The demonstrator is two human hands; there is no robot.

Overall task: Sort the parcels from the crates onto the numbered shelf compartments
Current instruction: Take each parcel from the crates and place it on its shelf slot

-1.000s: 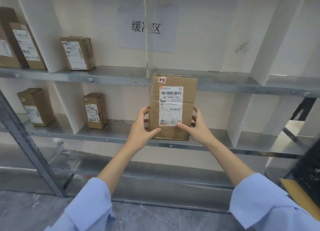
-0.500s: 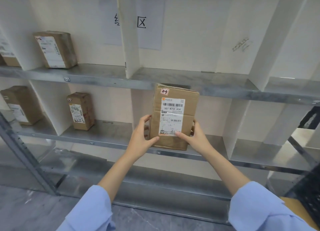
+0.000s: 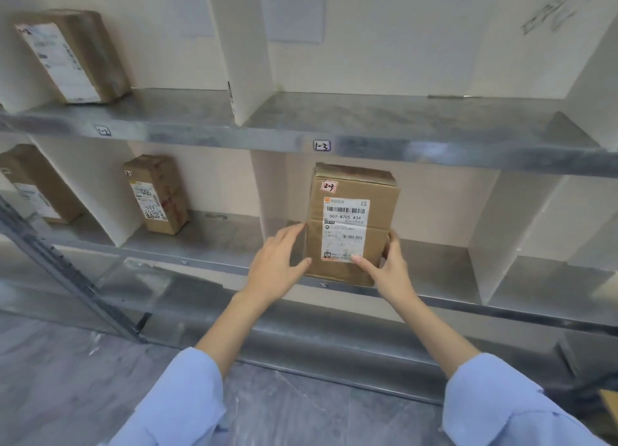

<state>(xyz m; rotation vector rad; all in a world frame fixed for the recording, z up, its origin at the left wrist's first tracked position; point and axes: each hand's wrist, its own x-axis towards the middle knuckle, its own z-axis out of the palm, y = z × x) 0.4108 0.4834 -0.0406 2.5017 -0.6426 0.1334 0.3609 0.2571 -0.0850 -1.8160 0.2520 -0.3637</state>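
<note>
**Parcel at the middle shelf**

The parcel [image 3: 351,225], marked 2-3, stands upright at the front edge of the middle shelf [image 3: 434,265], in the compartment below the 1-3 tag [image 3: 321,145]. My right hand [image 3: 391,268] grips its right edge, thumb on the front. My left hand [image 3: 277,265] lies with straight fingers against its left side.

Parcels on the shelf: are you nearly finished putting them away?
Three parcels already stand shelved at left. The parcel marked 2-3 sits at the edge of the compartment under the 1-3 label: right hand grips it, left hand touches its side. The crates are out of view, so what is left cannot be told.
</note>
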